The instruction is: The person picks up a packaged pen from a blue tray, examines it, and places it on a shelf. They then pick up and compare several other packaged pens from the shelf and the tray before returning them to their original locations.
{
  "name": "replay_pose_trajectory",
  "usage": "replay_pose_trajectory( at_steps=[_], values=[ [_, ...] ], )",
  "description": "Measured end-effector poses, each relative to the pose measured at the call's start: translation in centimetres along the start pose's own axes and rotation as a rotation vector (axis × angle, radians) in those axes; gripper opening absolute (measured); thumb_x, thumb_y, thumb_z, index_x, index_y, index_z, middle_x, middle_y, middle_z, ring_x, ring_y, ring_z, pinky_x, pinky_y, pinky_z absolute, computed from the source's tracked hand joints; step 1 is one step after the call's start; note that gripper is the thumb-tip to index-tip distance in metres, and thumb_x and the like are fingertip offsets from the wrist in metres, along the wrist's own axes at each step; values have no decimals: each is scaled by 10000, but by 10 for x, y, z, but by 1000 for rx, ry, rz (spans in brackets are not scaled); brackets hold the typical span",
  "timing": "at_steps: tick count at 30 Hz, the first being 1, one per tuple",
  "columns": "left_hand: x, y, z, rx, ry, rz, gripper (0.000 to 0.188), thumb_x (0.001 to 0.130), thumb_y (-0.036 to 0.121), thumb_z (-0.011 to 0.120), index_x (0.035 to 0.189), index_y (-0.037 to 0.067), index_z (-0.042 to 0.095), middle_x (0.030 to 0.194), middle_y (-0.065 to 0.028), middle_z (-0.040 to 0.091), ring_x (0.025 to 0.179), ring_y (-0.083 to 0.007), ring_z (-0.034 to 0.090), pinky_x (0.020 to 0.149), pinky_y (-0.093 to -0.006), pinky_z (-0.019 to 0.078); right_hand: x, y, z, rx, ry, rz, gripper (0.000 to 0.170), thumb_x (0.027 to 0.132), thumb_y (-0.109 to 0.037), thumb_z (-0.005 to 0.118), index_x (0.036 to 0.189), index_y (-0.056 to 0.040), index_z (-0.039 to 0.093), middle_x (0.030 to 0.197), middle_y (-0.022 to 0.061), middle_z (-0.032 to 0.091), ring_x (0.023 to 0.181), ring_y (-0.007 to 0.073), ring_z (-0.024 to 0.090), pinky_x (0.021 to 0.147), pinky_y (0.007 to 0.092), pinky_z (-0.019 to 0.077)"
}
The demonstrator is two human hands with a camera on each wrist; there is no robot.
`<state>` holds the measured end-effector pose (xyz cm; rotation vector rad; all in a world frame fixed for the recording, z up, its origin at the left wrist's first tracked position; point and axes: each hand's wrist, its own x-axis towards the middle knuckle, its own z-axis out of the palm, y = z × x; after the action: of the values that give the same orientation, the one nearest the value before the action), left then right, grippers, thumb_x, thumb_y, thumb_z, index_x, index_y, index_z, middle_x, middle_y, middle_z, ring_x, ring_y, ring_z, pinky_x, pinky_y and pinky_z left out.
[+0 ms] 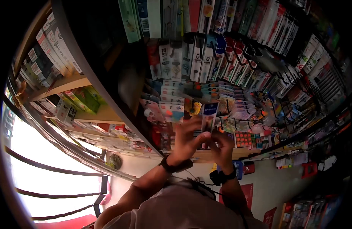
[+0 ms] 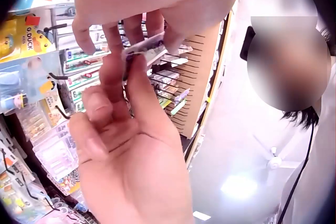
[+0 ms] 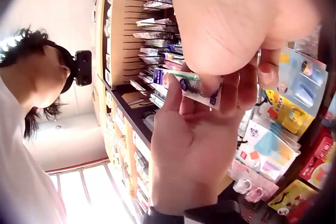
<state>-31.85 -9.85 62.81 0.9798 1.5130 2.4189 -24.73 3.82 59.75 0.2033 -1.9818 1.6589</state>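
Observation:
A small flat packet with a dark blue top [image 1: 210, 110] is held upright between both hands in front of the display. The left hand [image 1: 184, 142] pinches its left side, the thumb lying across the front near the lower edge. On the other side, the right hand [image 1: 223, 149] grips the lower part between thumb and curled fingers. In the left wrist view the packet [image 2: 149, 46] is seen nearly edge-on, pinched by the right hand [image 2: 139, 163]. White and green printing shows on the packet [image 3: 195, 88] in the right wrist view, partly covered by fingers.
Hooks with hanging packets [image 1: 176, 101] fill the wall ahead. A wooden shelf unit with boxes [image 1: 84, 100] stands at the left. A tray of orange items [image 1: 243, 139] lies below the hooks. Red and blue objects are on the floor [image 1: 267, 183] behind the right arm.

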Motion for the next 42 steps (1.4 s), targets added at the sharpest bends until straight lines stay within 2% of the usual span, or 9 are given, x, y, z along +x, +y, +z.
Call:
replay_pose_trajectory(
  at_steps=[1,5,9,11,17,26,36,38,42],
  values=[
    [7,4,1,110,-46,174,360,850,188,744,1102,-47,637,1101,-152,658,1085,-228,585,957,-344,435,5,-7,-8,-54,-13,-58,70,888,6,637,954,30,639,753,73,680,654,108,635,581,248,485],
    [-5,-12,-6,136,-72,118,494,844,161,744,1252,-33,546,1112,-141,649,1106,-228,594,994,-368,442,31,-40,-16,89,94,7,71,925,-23,648,951,42,636,774,84,697,619,90,611,561,225,462],
    [-25,-24,-16,195,-95,32,441,845,107,723,1228,-35,558,1080,-125,649,1062,-199,608,966,-340,459,50,-44,-22,172,105,27,106,951,-41,639,988,58,628,797,104,706,606,76,591,544,215,454],
    [-35,-25,-18,124,-26,-79,426,830,63,713,1218,-30,566,1043,-102,654,1004,-168,621,918,-308,480,53,-43,-22,181,88,33,133,950,-40,639,1027,66,621,792,114,705,600,74,585,542,221,466],
    [-50,-26,-33,199,4,-116,399,828,55,704,1196,-38,579,989,-76,660,936,-143,622,857,-287,492,53,-42,-16,193,104,53,111,944,-41,646,1005,48,615,790,128,709,573,92,598,529,232,469],
    [-67,-28,-46,174,45,-122,357,840,44,683,1174,-36,584,944,-52,660,893,-121,606,823,-274,486,55,-27,-15,222,141,84,126,931,-78,678,955,19,602,779,136,714,529,100,599,462,223,388],
    [-80,-15,-66,174,83,-133,334,837,39,688,1148,-35,592,905,-49,655,868,-118,618,829,-284,489,72,-24,-5,167,190,47,144,929,-93,688,926,25,604,754,115,703,514,89,576,458,226,397],
    [-84,-8,-70,165,41,-152,345,886,35,640,1205,-49,539,945,-69,611,901,-130,582,869,-295,476,70,-22,-5,140,206,-3,142,929,-91,686,928,25,605,756,117,703,523,90,578,462,228,404],
    [-97,-4,-83,251,81,-108,344,885,38,641,1203,-48,540,962,-72,617,910,-131,588,869,-296,477,61,-30,-5,192,196,-11,137,933,-88,680,943,31,611,760,126,704,544,92,588,479,230,420]
  ],
)
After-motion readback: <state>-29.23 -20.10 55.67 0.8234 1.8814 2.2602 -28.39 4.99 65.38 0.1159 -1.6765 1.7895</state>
